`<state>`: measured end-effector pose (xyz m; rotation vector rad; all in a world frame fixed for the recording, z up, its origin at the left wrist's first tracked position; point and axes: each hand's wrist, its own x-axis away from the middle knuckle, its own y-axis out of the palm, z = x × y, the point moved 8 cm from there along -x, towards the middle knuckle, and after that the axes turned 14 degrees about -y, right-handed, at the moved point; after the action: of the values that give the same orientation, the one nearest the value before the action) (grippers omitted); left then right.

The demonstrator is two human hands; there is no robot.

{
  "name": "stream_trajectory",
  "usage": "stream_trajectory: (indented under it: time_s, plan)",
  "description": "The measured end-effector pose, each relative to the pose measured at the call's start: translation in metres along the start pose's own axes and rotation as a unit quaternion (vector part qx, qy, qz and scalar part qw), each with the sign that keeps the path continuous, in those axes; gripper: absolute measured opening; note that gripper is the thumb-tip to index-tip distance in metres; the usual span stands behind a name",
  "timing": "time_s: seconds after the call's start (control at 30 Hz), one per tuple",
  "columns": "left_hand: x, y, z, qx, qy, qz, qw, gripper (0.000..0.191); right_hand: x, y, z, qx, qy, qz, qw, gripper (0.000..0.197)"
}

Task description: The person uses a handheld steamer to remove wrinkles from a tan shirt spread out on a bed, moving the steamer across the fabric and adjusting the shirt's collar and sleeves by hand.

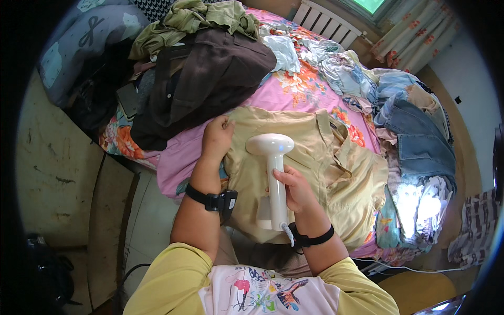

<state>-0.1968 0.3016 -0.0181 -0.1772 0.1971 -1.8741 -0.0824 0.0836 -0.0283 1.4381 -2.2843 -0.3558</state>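
A khaki shirt (283,118) with a collar and button front lies spread over the near part of the bed. My left hand (217,138) pinches the shirt's edge at its upper left. In my right hand (296,188) is the handle of a white handheld garment steamer (270,145), its wide head over the shirt's left part. Whether the head touches the cloth I cannot tell. A light cord leaves the bottom of the handle near my right wrist.
Dark brown garments (220,75) are heaped left of the shirt, with an olive garment (197,19) behind. Blue jeans (425,141) and other clothes pile up at the right. A white cord (409,268) runs along the lower right. The bed has a pink floral sheet (283,92).
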Motion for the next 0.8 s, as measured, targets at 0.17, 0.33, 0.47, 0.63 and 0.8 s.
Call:
stream_trajectory:
  time_s: [0.17,0.33,0.47,0.63,0.8]
  plan:
    - [-0.001,-0.002,0.000,-0.010,0.007,0.013,1.000,0.022,0.006,0.007,0.008,0.003,0.032,-0.007,0.999,0.026]
    - [-0.008,-0.001,-0.008,-0.027,-0.007,0.024,0.999,0.024,0.021,0.010,0.017,0.003,0.063,-0.024,0.998,0.027]
    - [-0.009,-0.001,-0.011,-0.004,-0.015,0.033,0.999,0.022,0.031,0.007,0.018,-0.008,0.058,-0.036,0.998,0.026]
    - [-0.017,-0.002,-0.031,0.048,-0.035,0.019,0.998,0.014,0.038,0.009,0.015,0.004,0.082,-0.052,0.995,0.025]
    - [-0.013,0.003,-0.027,0.137,-0.059,-0.028,0.988,0.031,0.022,0.003,-0.004,0.046,0.039,0.011,0.998,0.024]
